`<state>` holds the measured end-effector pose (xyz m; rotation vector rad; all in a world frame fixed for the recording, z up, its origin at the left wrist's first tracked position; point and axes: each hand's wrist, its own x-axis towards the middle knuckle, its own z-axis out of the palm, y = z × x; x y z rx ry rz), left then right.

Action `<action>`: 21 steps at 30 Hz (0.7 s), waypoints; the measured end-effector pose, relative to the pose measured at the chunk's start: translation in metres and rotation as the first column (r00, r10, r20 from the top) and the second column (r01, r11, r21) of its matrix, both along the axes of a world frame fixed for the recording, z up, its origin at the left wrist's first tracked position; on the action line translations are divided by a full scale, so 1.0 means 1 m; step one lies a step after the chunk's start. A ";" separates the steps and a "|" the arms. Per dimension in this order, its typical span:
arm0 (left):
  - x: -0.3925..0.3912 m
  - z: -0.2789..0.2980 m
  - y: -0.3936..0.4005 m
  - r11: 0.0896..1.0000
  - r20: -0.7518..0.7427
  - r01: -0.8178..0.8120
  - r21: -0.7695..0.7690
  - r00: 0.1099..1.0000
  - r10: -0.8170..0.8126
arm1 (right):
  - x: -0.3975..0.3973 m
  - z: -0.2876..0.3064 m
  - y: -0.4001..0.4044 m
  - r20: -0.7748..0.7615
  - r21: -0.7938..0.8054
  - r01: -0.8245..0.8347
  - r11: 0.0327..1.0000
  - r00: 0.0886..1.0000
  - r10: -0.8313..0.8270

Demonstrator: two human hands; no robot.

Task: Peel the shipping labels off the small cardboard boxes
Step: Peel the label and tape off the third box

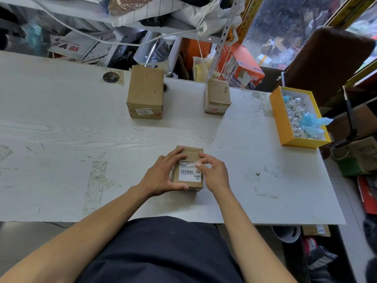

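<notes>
A small cardboard box (191, 153) sits on the white table (81, 129) just in front of me. On its top is a white shipping label (188, 175) with a barcode and "MXRC 03". My left hand (161, 174) grips the box from the left, fingers over the far edge and thumb along the near edge. My right hand (214, 172) is at the box's right side, thumb and forefinger pinching at the label's upper right corner. Two more cardboard boxes stand further back: a larger one (145, 92) with a small "0275" sticker (144, 111), and a smaller one (217, 97).
A yellow open box (282, 117) holding crumpled label scraps and blue bits stands at the table's right edge. Cluttered shelves, bags and cartons crowd behind the table's far edge. A brown chair (326, 64) is at the right. A round metal grommet (111, 77) sits far left.
</notes>
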<state>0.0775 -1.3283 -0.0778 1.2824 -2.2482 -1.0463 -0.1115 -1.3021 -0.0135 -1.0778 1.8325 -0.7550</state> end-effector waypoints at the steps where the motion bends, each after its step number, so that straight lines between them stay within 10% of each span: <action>1: 0.000 0.000 0.000 1.000 -0.002 0.001 -0.001 1.000 -0.001 | 0.000 0.000 0.000 0.000 0.002 0.001 1.000 1.000 -0.001; 21: 0.000 -0.002 -0.001 1.000 -0.009 0.013 -0.012 1.000 -0.013 | -0.001 -0.004 -0.002 0.045 0.003 0.020 1.000 0.999 -0.020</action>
